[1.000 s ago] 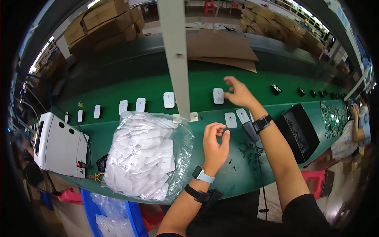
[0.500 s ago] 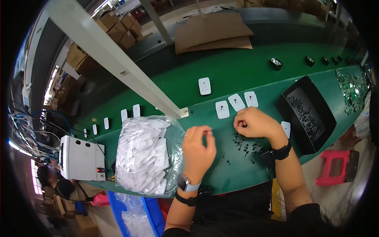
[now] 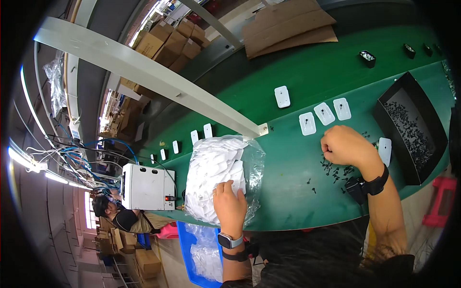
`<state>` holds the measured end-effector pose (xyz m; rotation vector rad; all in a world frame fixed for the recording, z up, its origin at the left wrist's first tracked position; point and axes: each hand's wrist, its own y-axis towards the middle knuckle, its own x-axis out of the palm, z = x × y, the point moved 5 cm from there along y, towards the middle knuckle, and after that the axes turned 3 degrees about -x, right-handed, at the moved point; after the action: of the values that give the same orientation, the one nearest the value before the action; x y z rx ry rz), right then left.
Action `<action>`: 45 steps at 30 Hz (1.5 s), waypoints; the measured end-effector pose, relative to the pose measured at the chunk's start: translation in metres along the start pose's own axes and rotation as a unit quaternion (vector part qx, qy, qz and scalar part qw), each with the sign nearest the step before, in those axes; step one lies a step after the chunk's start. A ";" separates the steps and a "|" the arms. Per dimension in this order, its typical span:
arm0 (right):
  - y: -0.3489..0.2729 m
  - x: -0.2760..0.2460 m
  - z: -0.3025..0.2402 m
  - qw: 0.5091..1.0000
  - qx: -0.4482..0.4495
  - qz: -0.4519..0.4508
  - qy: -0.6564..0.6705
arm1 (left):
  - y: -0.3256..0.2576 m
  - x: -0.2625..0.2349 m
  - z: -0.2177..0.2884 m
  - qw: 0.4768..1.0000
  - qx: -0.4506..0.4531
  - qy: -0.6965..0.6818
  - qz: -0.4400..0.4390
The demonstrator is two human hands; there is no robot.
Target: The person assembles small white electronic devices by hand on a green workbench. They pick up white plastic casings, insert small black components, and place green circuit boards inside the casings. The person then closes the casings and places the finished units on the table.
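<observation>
My left hand (image 3: 230,204) reaches into a clear plastic bag (image 3: 255,175) of stacked white plastic plates (image 3: 213,165). Its fingertips touch the pile, thumb apart from the fingers. Curled closed, my right hand (image 3: 349,146) hovers over loose small black pin-like parts (image 3: 333,170) on the green table; whatever its fingers hold is hidden. Just beyond it, three white plates stand in a row, the middle one (image 3: 328,116) included, each with a dark piece on it. Another white plate (image 3: 384,152) lies beside my right wrist.
An open black box (image 3: 384,113) of black parts is at the right. Behind runs a green belt (image 3: 319,72) with spaced white plates (image 3: 282,97) and small black cups (image 3: 367,58). A pale post (image 3: 201,101), a white machine (image 3: 146,185) and a person (image 3: 127,216) are leftward.
My left hand has moved from beside the bag onto the white plates and opened its fingers. My right hand stays curled near the black parts. The view has swung left.
</observation>
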<state>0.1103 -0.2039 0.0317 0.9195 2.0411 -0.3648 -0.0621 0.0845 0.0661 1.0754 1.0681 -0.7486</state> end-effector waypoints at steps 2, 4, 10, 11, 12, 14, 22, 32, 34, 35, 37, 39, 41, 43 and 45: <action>0.001 0.000 -0.001 1.000 0.004 -0.012 -0.016 | 0.002 0.002 -0.001 1.000 0.006 0.011 0.012; 0.002 0.000 0.000 1.000 0.005 -0.021 -0.022 | 0.003 0.008 -0.005 1.000 -0.008 0.019 -0.016; 0.002 0.001 0.000 0.999 0.000 -0.044 -0.009 | 0.008 -0.001 -0.010 0.998 -0.029 0.009 0.055; 0.002 -0.001 0.000 0.999 -0.001 -0.040 -0.004 | 0.009 -0.008 -0.005 0.997 -0.024 0.001 0.075; 0.002 -0.001 0.000 0.999 -0.003 -0.038 0.000 | 0.008 -0.012 0.000 0.996 -0.034 -0.032 0.078; 0.002 -0.007 -0.002 0.997 -0.013 -0.015 0.080 | 0.010 -0.018 0.013 0.990 -0.050 -0.100 0.083; 0.008 -0.026 -0.033 0.950 -0.120 0.107 0.267 | 0.043 0.040 0.085 0.734 -0.128 -0.659 -0.103; 0.012 -0.017 -0.028 0.937 -0.137 0.232 0.221 | 0.062 0.085 0.139 0.512 -0.086 -0.815 -0.257; 0.013 -0.013 -0.028 0.936 -0.139 0.233 0.224 | 0.060 0.083 0.143 0.493 -0.063 -0.815 -0.297; 0.013 -0.011 -0.028 0.935 -0.136 0.230 0.234 | 0.058 0.085 0.143 0.488 -0.061 -0.813 -0.311; 0.014 -0.011 -0.031 0.933 -0.133 0.224 0.249 | 0.055 0.091 0.139 0.485 -0.038 -0.804 -0.340; 0.015 -0.009 -0.032 0.932 -0.146 0.222 0.248 | 0.052 0.088 0.139 0.499 -0.020 -0.802 -0.328; 0.015 -0.010 -0.033 0.933 -0.149 0.217 0.246 | 0.049 0.087 0.142 0.500 -0.004 -0.807 -0.315; 0.013 -0.012 -0.033 0.937 -0.136 0.208 0.245 | 0.047 0.087 0.144 0.486 0.007 -0.818 -0.306; 0.014 -0.011 -0.036 0.935 -0.149 0.216 0.240 | 0.046 0.087 0.147 0.478 -0.015 -0.815 -0.328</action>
<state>0.1036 -0.1798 0.0627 1.3130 2.1548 0.4392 0.0533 -0.0381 0.0135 -0.4812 -0.3574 -1.7533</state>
